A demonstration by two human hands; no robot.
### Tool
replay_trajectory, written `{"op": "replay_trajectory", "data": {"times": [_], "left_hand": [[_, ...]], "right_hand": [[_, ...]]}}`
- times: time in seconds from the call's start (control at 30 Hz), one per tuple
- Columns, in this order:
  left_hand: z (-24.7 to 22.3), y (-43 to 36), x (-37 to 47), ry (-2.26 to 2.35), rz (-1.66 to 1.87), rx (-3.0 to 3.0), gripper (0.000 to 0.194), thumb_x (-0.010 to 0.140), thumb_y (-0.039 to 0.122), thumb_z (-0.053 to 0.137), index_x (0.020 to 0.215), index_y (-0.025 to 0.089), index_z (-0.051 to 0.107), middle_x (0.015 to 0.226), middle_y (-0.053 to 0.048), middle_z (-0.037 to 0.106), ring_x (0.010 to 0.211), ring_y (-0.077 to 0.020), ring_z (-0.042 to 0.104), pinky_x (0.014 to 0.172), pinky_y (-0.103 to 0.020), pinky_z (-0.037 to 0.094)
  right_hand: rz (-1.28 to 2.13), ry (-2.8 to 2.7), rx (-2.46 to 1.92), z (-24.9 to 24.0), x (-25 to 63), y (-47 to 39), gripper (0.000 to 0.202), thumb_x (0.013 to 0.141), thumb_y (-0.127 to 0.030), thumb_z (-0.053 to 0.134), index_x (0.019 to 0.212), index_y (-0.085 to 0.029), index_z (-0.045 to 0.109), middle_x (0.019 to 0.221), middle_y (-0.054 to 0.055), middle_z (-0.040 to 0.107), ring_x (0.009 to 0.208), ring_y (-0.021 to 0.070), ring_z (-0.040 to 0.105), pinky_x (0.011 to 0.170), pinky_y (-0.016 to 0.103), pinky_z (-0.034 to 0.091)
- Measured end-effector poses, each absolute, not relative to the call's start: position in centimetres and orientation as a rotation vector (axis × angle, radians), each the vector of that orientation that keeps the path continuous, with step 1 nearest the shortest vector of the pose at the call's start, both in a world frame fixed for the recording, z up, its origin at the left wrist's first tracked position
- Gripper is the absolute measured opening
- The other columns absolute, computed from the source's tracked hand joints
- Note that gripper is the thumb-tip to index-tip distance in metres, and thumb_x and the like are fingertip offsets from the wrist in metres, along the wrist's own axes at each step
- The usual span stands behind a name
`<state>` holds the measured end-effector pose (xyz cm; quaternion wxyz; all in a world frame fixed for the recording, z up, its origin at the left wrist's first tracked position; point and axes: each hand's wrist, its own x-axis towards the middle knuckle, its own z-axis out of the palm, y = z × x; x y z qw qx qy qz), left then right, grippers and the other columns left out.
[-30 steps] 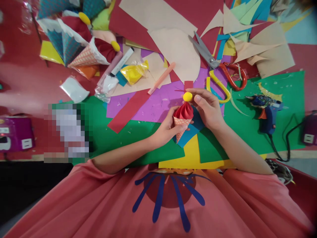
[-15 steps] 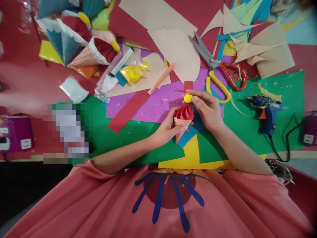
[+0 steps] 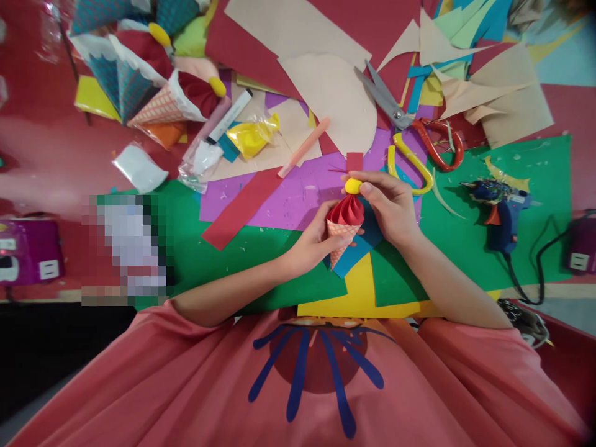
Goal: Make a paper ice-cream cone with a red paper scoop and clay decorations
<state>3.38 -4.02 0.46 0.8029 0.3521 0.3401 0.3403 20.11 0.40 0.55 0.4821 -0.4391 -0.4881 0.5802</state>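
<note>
A small paper ice cream cone (image 3: 341,239) with an orange-and-white checked wrap points downward in my left hand (image 3: 314,245), whose fingers close round it. Red pleated swirl (image 3: 351,210) rises from the cone's mouth and narrows toward the top. At that tip sits a yellow ball (image 3: 353,186), pinched between the thumb and fingers of my right hand (image 3: 391,208). The ball touches the red tip; whether it is fixed there I cannot tell. Just behind the ball lies a short red strip (image 3: 354,161).
Open scissors (image 3: 395,115) lie beyond my right hand, and a blue glue gun (image 3: 507,217) with its cord rests on green foam sheet (image 3: 447,242) at right. Larger cones (image 3: 162,105) are heaped at upper left. Nearby are a marker (image 3: 230,117), a yellow clay packet (image 3: 252,138) and beige scraps (image 3: 507,93).
Almost nothing differs. My right hand and the yellow ball have shifted very slightly downward toward the cone; both hands keep their hold.
</note>
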Motion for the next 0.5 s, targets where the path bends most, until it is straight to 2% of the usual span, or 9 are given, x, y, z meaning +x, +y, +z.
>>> {"op": "replay_trajectory", "data": {"times": [0.3, 0.5], "left_hand": [[0.36, -4.07, 3.45, 0.726, 0.746, 0.757, 0.063, 0.079, 0.044, 0.073, 0.127, 0.024, 0.039, 0.123, -0.01, 0.061, 0.109, -0.0279, 0.068, 0.083, -0.038, 0.056], [0.24, -4.01, 3.42, 0.73, 0.752, 0.764, 0.062, 0.079, 0.044, 0.073, 0.129, 0.025, 0.041, 0.123, -0.009, 0.061, 0.108, -0.0275, 0.068, 0.083, -0.039, 0.056]], "right_hand": [[1.419, -1.201, -1.06, 0.48, 20.04, 0.35, 0.022, 0.083, -0.046, 0.073, 0.101, -0.034, 0.077, 0.103, -0.002, 0.078, 0.096, 0.0174, 0.073, 0.088, 0.036, 0.059], [1.399, -1.212, -1.11, 0.63, 19.94, 0.29, 0.026, 0.08, -0.051, 0.073, 0.1, -0.034, 0.077, 0.102, -0.002, 0.078, 0.091, 0.0177, 0.073, 0.085, 0.036, 0.06]]}}
